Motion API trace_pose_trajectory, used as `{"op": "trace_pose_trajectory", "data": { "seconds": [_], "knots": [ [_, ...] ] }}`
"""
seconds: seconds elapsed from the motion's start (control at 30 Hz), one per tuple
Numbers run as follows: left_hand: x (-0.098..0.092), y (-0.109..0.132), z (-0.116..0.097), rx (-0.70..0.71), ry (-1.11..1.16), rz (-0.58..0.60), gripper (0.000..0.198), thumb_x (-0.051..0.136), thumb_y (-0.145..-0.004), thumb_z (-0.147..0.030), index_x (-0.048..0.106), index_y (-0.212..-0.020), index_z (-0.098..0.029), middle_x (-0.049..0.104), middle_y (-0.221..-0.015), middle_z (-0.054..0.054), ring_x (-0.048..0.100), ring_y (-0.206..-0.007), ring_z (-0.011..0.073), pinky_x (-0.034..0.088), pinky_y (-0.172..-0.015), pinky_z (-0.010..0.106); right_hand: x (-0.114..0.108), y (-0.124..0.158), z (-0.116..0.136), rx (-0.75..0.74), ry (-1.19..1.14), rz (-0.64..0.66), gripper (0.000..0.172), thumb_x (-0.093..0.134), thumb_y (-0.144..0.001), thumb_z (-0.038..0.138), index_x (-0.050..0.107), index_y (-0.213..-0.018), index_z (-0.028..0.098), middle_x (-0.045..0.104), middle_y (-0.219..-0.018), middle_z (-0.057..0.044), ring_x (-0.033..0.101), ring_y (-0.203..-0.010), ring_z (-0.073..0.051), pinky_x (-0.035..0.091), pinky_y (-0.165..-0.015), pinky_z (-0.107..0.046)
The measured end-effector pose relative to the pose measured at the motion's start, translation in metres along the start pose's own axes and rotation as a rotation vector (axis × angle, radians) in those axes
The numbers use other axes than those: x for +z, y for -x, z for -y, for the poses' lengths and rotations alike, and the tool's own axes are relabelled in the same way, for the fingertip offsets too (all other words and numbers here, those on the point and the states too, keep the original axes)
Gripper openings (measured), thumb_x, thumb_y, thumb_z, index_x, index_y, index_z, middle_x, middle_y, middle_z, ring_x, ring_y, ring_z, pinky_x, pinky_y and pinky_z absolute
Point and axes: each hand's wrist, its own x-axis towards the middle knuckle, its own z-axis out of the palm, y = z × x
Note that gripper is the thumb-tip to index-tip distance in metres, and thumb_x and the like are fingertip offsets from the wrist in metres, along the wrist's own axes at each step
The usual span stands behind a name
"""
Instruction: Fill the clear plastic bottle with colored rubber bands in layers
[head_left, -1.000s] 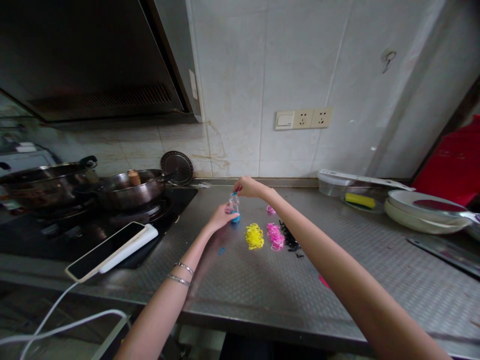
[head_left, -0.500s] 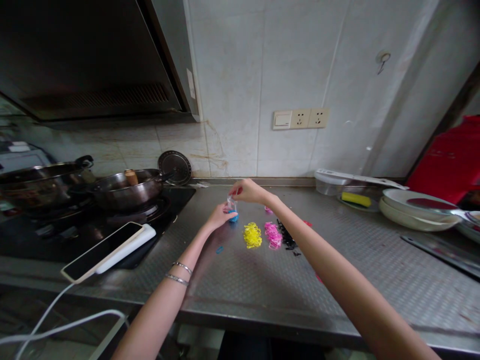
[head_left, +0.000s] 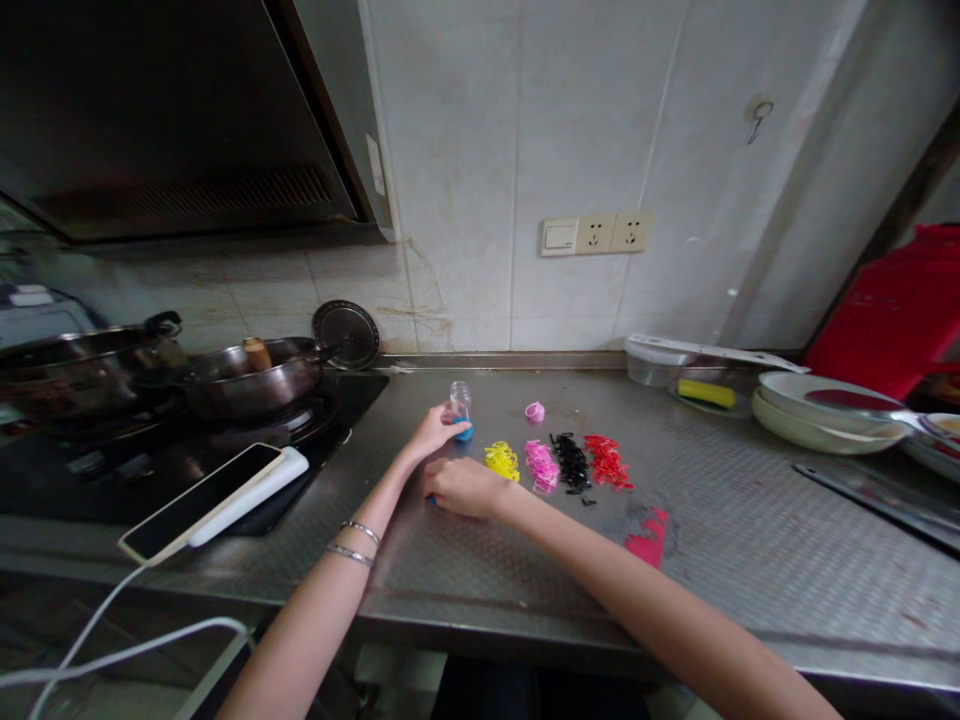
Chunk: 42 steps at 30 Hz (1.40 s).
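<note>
My left hand is closed around a small clear bottle, which stands upright on the counter with blue rubber bands in its bottom. Its mouth shows no cap. Just nearer to me, my right hand is down on the counter, fingertips pinched at a bit of blue rubber band, mostly hidden by the fingers. To the right lie small piles of yellow rubber bands, pink rubber bands, black rubber bands and red rubber bands. A pink cap sits behind them.
On the left, a phone with a white cable lies by the stove, where a pan and a pot stand. At right are stacked bowls, a yellow sponge and a knife. A red patch lies near my right forearm.
My right hand has moved from the bottle's mouth down toward me, to the blue bands on the counter. The pink cap and red pile have come into fuller view. My left hand stays on the bottle.
</note>
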Motion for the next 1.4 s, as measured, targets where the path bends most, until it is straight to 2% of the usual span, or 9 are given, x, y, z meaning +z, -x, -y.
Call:
{"op": "trace_pose_trajectory", "data": {
  "seconds": [0.27, 0.43, 0.57, 0.63, 0.73, 0.83, 0.97, 1.17, 1.4],
  "knots": [
    [-0.001, 0.001, -0.004, -0.009, -0.020, 0.001, 0.043, 0.067, -0.062, -0.028, 0.057, -0.100, -0.011, 0.064, -0.086, 0.009, 0.060, -0.076, 0.0169, 0.046, -0.074, 0.030, -0.004, 0.001, -0.013, -0.074, -0.193, -0.155, 0.024, 0.048, -0.070, 0.002, 0.065, -0.085, 0.010, 0.065, -0.085, -0.008, 0.057, -0.078, -0.014, 0.043, -0.073, -0.023],
    [-0.003, 0.002, -0.007, 0.039, 0.009, 0.043, 0.034, 0.063, -0.065, -0.029, 0.059, -0.094, -0.010, 0.065, -0.085, 0.008, 0.060, -0.076, 0.0175, 0.046, -0.069, 0.028, -0.047, 0.005, -0.036, 0.050, -0.334, -0.448, 0.023, 0.051, -0.071, 0.006, 0.066, -0.088, 0.012, 0.065, -0.081, -0.005, 0.057, -0.071, -0.011, 0.044, -0.070, -0.022],
    [-0.001, 0.002, -0.010, -0.013, -0.067, 0.016, 0.037, 0.064, -0.063, -0.029, 0.059, -0.095, -0.012, 0.066, -0.082, 0.006, 0.061, -0.074, 0.0169, 0.046, -0.069, 0.028, -0.087, 0.002, -0.071, 0.183, -0.216, -0.661, 0.019, 0.055, -0.071, 0.011, 0.066, -0.086, 0.013, 0.063, -0.081, -0.005, 0.055, -0.073, -0.011, 0.043, -0.069, -0.023],
    [0.000, 0.002, -0.011, -0.045, -0.081, 0.005, 0.040, 0.065, -0.063, -0.030, 0.057, -0.099, -0.013, 0.066, -0.083, 0.006, 0.061, -0.074, 0.0167, 0.046, -0.070, 0.028, -0.099, -0.004, -0.087, 0.212, -0.156, -0.691, 0.019, 0.054, -0.071, 0.009, 0.066, -0.085, 0.012, 0.061, -0.079, -0.005, 0.055, -0.070, -0.011, 0.043, -0.068, -0.022],
    [0.001, 0.002, -0.010, -0.056, -0.084, -0.006, 0.042, 0.065, -0.063, -0.030, 0.057, -0.100, -0.013, 0.066, -0.086, 0.008, 0.060, -0.076, 0.0171, 0.046, -0.070, 0.029, -0.105, -0.014, -0.099, 0.222, -0.100, -0.622, 0.021, 0.053, -0.068, 0.004, 0.067, -0.082, 0.010, 0.059, -0.078, -0.006, 0.053, -0.065, -0.009, 0.043, -0.066, -0.021],
    [0.000, 0.003, -0.011, -0.046, -0.071, -0.011, 0.040, 0.065, -0.063, -0.030, 0.057, -0.099, -0.013, 0.066, -0.086, 0.008, 0.060, -0.076, 0.0169, 0.045, -0.070, 0.029, -0.104, -0.019, -0.102, 0.221, -0.096, -0.532, 0.022, 0.055, -0.066, 0.004, 0.067, -0.084, 0.010, 0.060, -0.081, -0.006, 0.053, -0.063, -0.009, 0.043, -0.066, -0.021],
    [0.000, 0.004, -0.012, -0.035, -0.048, -0.020, 0.039, 0.067, -0.062, -0.028, 0.058, -0.098, -0.013, 0.066, -0.082, 0.006, 0.060, -0.072, 0.0158, 0.045, -0.070, 0.028, -0.094, -0.016, -0.104, 0.297, -0.186, -0.562, 0.024, 0.059, -0.070, 0.019, 0.065, -0.091, 0.012, 0.063, -0.084, -0.006, 0.057, -0.070, -0.011, 0.044, -0.068, -0.022],
    [0.001, 0.002, -0.010, -0.016, -0.016, -0.029, 0.041, 0.068, -0.061, -0.028, 0.059, -0.098, -0.012, 0.067, -0.081, 0.006, 0.059, -0.071, 0.0154, 0.045, -0.068, 0.027, -0.058, -0.007, -0.104, 0.517, -0.354, -0.460, 0.060, 0.068, -0.060, 0.041, 0.055, -0.112, 0.012, 0.064, -0.095, -0.009, 0.059, -0.077, -0.015, 0.044, -0.068, -0.025],
    [0.000, 0.000, -0.011, -0.002, -0.061, -0.022, 0.039, 0.068, -0.062, -0.029, 0.060, -0.096, -0.011, 0.067, -0.082, 0.006, 0.058, -0.071, 0.0156, 0.045, -0.068, 0.027, -0.033, -0.008, -0.099, 0.576, -0.397, -0.528, 0.036, 0.064, -0.064, 0.039, 0.062, -0.090, 0.013, 0.065, -0.078, -0.005, 0.058, -0.069, -0.014, 0.041, -0.059, -0.022]
  ]
}}
